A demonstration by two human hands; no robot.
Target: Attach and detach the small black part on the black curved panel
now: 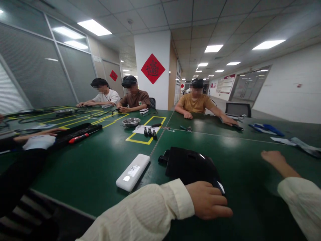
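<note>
A glossy black plastic panel point(190, 164) with a small tab at its far left lies on the green table. My left hand point(209, 201) rests at its near edge, fingers stretched to the right and the thumb hidden. I cannot tell whether the hand bears on the panel. Off to the right, my right hand point(277, 160) hovers over the tabletop with curled fingers, apart from the panel. Whatever those fingers might hold is hidden. A white oblong case point(133, 172) with paper labels lies left of the panel.
Beyond stand several small black parts point(149, 133) by a metal bowl point(131, 122). On the left, a gloved hand point(40, 142) is near a black tray point(75, 132) and a red screwdriver point(79, 138). Several people sit across the table. Cloth gloves point(266, 129) lie far right.
</note>
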